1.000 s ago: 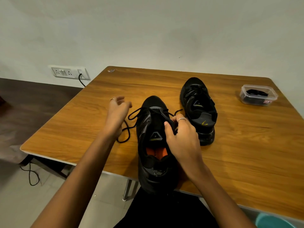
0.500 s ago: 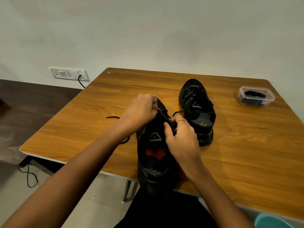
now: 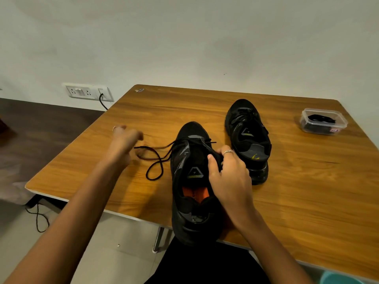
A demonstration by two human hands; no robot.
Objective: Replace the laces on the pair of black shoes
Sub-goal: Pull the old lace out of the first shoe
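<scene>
- Our right hand grips the tongue of the near black shoe at the table edge.
- Our left hand is blurred; we cannot tell its grip.
- The lace trails left; the second shoe stands just beyond.

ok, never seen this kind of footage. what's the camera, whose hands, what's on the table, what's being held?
There is no robot: a person wears one wide-angle camera on the head, looking down at their own two hands. On the wooden table stand two black shoes. The right hand grips the tongue of the near shoe. The left hand is blurred, out by the loose black lace trailing from that shoe; whether it holds the lace is unclear. The far shoe is laced. A clear plastic box holds something black.
</scene>
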